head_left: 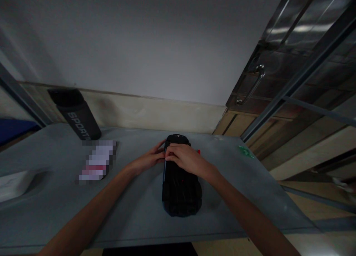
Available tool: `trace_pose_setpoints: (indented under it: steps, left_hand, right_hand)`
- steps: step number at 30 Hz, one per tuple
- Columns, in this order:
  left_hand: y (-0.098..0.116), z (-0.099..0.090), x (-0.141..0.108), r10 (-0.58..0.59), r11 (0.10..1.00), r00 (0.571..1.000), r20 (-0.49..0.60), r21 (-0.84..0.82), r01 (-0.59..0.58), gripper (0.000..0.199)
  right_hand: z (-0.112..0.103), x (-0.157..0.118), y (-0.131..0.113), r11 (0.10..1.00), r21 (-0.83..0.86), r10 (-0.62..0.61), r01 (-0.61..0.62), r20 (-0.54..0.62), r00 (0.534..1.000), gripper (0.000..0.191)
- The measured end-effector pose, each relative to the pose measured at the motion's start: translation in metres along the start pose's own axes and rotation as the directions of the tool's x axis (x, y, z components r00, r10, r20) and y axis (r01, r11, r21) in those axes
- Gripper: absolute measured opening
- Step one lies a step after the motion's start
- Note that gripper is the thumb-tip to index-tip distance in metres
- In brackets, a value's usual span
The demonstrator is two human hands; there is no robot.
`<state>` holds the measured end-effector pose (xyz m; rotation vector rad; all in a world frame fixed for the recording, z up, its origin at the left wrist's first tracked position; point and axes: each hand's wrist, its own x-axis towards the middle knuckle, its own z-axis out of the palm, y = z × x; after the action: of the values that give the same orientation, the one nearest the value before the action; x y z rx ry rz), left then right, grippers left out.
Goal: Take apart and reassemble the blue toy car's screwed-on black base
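A black toy car (pixel 182 193) lies on the grey tabletop in front of me, apparently with its underside up. Against its left side rest the fingers of my left hand (pixel 147 160), gripping that edge. My right hand (pixel 185 158) reaches across the car's middle, its fingertips bent together at the left edge beside my left fingers. Whatever may be between those right fingertips is too dark and small to make out. Just past my right hand, a small red piece (pixel 198 152) shows at the car's right side.
A dark bottle (pixel 79 117) marked SPORT stands at the back left, near a blurred-out phone-like item (pixel 97 161). A white object (pixel 15 185) sits at the left edge. Some green bits (pixel 246 151) lie at right. A metal frame post (pixel 278 98) rises beside the tabletop (pixel 133 219).
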<state>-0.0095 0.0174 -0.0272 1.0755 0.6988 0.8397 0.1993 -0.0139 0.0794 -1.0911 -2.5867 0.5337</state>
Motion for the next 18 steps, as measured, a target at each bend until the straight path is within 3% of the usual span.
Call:
trace_pose_setpoints:
  steps: [3,6,11,13,18]
  left_hand:
    - [-0.003,-0.003,0.002,-0.015,1.0,1.0,-0.016,-0.003,0.015,0.09]
    - [-0.003,-0.001,0.002,-0.03,1.0,0.999,-0.033,-0.011,0.029,0.095]
    - [0.001,0.002,0.001,-0.041,0.999,0.999,0.006,-0.012,0.041,0.101]
    - [0.002,0.001,0.0,-0.053,0.999,0.999,0.001,0.004,0.053,0.103]
    - [0.002,-0.001,-0.001,-0.065,0.997,0.997,-0.04,0.046,0.067,0.101]
  right_hand:
    - [0.002,-0.002,0.005,0.995,0.1,-0.013,0.019,-0.067,0.998,0.011]
    - [-0.003,-0.012,0.023,0.968,0.251,0.073,-0.021,-0.2,0.977,0.016]
    - [-0.006,-0.046,0.086,0.944,0.118,0.327,-0.307,-0.434,0.839,0.02]
    - [0.0,-0.059,0.107,0.893,0.046,0.42,-0.447,-0.438,0.795,0.016]
    - [0.026,-0.068,0.119,0.87,-0.058,0.444,-0.489,-0.337,0.83,0.023]
